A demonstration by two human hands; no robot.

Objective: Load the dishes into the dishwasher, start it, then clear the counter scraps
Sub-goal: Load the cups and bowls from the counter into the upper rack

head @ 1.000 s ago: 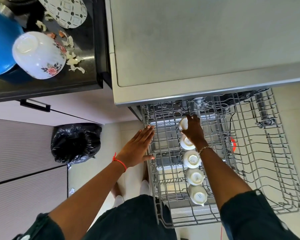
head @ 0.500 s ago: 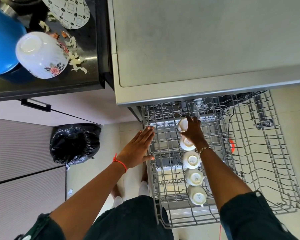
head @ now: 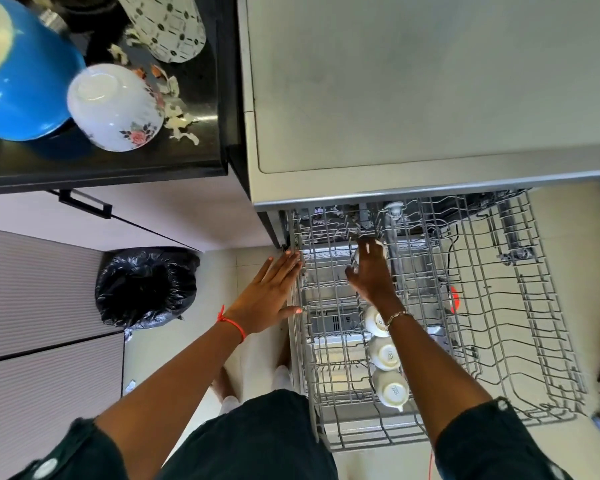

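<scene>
Here the right grip [head: 369,271] curls round a white cup [head: 355,258], mostly hidden under it, over the dishwasher rack [head: 534,341]. Left of it, the left grip [head: 269,294] rests flat-fingered on the rack's edge.

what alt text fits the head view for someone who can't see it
A person's right hand holds a white cup at the pulled-out dishwasher rack, beyond a row of three upturned cups; the flat left hand touches the rack's left edge. Bowls and food scraps sit on the counter.
</scene>
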